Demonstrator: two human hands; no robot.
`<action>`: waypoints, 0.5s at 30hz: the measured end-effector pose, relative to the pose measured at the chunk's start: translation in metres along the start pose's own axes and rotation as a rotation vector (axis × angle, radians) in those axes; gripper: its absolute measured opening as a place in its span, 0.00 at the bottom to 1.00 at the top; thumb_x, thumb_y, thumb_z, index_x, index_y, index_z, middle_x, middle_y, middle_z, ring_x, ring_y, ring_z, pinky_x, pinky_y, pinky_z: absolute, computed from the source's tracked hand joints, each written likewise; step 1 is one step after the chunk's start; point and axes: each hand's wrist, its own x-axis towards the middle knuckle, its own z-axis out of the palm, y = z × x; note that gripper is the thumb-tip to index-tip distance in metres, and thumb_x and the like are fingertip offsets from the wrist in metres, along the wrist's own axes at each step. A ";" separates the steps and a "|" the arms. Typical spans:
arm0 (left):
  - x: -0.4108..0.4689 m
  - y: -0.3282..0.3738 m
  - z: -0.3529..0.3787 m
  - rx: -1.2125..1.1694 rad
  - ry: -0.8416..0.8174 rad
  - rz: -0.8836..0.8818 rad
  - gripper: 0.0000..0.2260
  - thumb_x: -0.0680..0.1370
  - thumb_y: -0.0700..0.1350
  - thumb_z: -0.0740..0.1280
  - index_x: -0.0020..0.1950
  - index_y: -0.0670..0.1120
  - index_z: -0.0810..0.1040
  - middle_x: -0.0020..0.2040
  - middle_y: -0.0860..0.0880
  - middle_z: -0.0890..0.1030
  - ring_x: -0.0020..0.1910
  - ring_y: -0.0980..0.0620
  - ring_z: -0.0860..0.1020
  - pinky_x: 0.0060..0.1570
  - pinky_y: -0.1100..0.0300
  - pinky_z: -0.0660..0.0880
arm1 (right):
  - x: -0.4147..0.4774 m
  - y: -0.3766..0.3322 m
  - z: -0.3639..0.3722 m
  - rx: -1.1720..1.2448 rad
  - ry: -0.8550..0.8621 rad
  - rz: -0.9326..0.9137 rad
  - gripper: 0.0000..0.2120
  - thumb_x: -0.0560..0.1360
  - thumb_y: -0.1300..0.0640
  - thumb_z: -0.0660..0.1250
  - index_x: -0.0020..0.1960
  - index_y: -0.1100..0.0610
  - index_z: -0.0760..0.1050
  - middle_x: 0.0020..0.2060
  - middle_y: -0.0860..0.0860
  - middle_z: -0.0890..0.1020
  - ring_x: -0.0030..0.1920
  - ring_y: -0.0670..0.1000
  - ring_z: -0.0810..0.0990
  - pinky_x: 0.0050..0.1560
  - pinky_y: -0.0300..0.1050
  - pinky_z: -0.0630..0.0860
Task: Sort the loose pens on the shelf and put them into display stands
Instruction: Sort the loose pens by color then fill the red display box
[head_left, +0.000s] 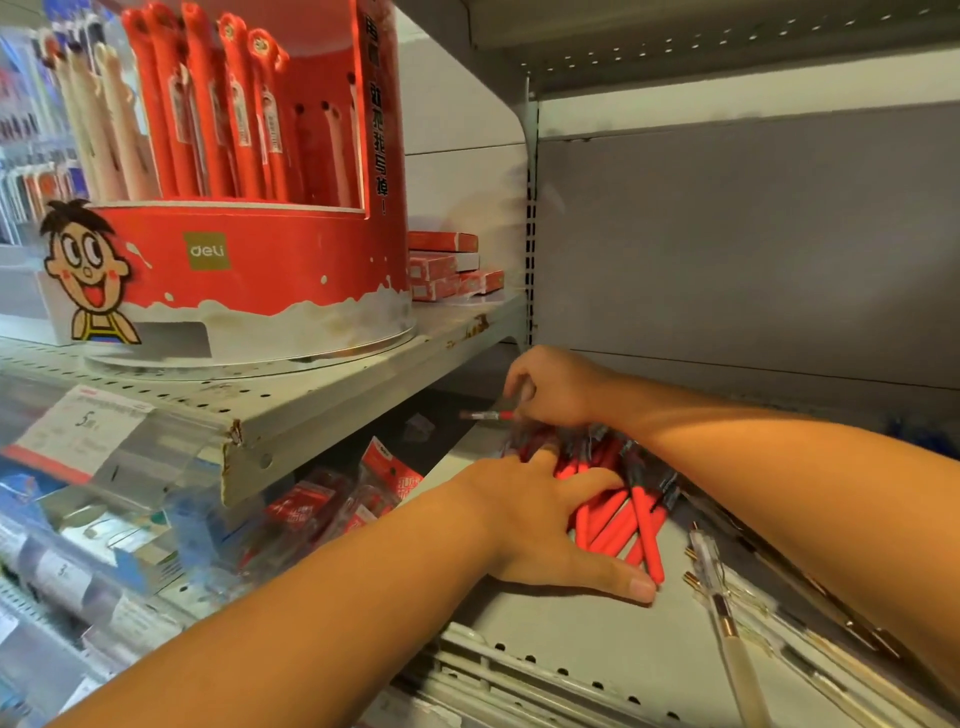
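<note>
One pen (485, 415) pinched in right hand (550, 387); left hand (540, 525) on red pens (640, 512).

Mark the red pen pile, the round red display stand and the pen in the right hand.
red pen pile (647, 535): head view, one barrel
round red display stand (291, 260): head view, front wall
single pen (488, 415): head view, mid-barrel
</note>
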 end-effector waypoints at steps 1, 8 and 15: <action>0.000 0.000 0.000 -0.005 -0.002 -0.003 0.41 0.66 0.80 0.55 0.75 0.68 0.44 0.80 0.46 0.53 0.74 0.35 0.62 0.71 0.40 0.63 | -0.004 0.004 -0.006 0.008 0.011 0.024 0.17 0.71 0.59 0.74 0.59 0.55 0.79 0.51 0.51 0.82 0.43 0.46 0.75 0.43 0.39 0.70; -0.001 0.001 -0.001 0.000 -0.010 -0.011 0.42 0.64 0.81 0.54 0.74 0.69 0.44 0.80 0.45 0.54 0.73 0.35 0.64 0.71 0.39 0.63 | -0.061 0.038 -0.045 0.321 0.017 0.262 0.27 0.71 0.69 0.71 0.63 0.47 0.69 0.41 0.53 0.78 0.29 0.51 0.83 0.28 0.42 0.78; 0.000 -0.001 0.000 -0.053 0.041 0.003 0.45 0.63 0.82 0.54 0.74 0.67 0.41 0.73 0.48 0.67 0.67 0.42 0.71 0.66 0.47 0.69 | -0.110 0.035 -0.038 0.418 -0.137 0.348 0.07 0.73 0.55 0.74 0.49 0.53 0.78 0.30 0.51 0.84 0.29 0.45 0.82 0.28 0.36 0.76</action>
